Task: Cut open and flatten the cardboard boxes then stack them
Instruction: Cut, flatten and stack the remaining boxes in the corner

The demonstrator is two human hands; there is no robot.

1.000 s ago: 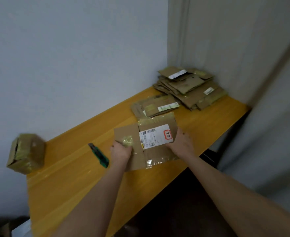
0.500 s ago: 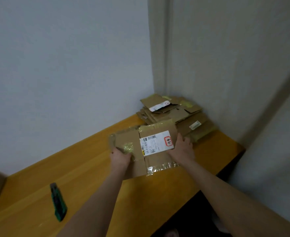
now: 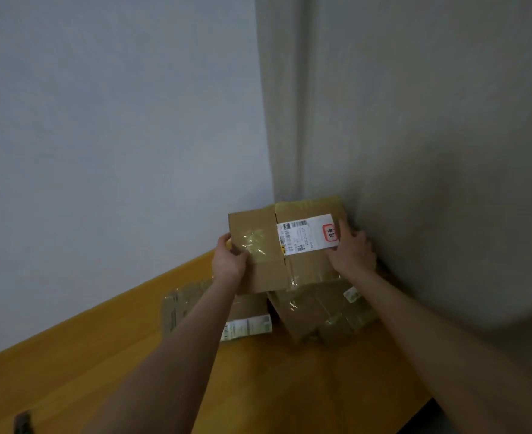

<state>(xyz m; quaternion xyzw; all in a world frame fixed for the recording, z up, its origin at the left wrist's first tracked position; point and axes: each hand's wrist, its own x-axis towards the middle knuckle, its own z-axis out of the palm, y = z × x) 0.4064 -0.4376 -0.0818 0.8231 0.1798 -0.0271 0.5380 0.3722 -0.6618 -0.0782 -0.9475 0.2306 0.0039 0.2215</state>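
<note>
Two grips on flattened box [image 3: 264, 270]: left hand [image 3: 230, 258], right hand [image 3: 350, 249], fingers [image 3: 342, 230] curled round edges, seemingly above stack [image 3: 321, 314]

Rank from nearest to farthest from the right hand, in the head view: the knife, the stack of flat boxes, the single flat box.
1. Stack of flat boxes: just under the right hand, in the corner.
2. Single flat box: left of the stack, lying alone.
3. Knife: far off, at the picture's bottom-left.
</note>
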